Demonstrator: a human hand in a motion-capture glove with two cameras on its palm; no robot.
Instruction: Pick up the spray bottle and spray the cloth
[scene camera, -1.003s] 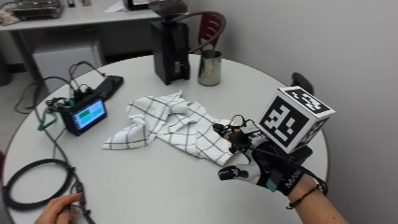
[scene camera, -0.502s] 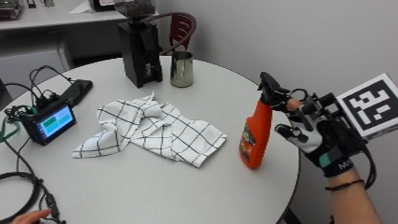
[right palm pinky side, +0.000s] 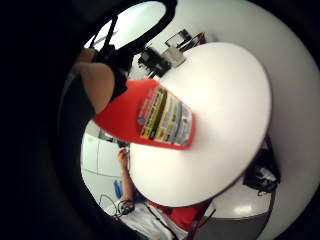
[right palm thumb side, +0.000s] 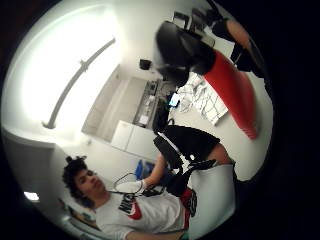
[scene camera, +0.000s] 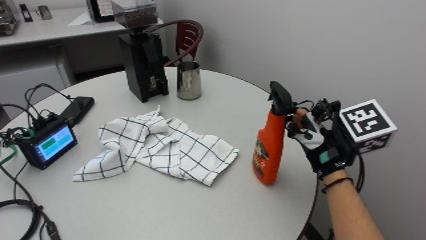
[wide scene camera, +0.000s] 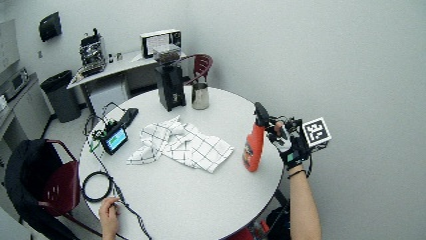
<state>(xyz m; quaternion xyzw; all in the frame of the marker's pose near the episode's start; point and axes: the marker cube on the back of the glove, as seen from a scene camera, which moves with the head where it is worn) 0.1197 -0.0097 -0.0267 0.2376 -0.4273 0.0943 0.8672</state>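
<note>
Right hand (scene camera: 318, 141): black glove, white panels on the back and fingers, small teal patch near the wrist edge. Thin dark band on the wrist below the glove cuff, forearm bare. Fingertips stick out bare from the black straps in the palm views. Other hand (wide scene camera: 108, 206) is bare, no glove. Torso: white T-shirt (right palm thumb side: 131, 214) with a red-and-black chest print.

Print on the spray bottle (right palm pinky side: 165, 117) label, blurred beyond reading.
</note>
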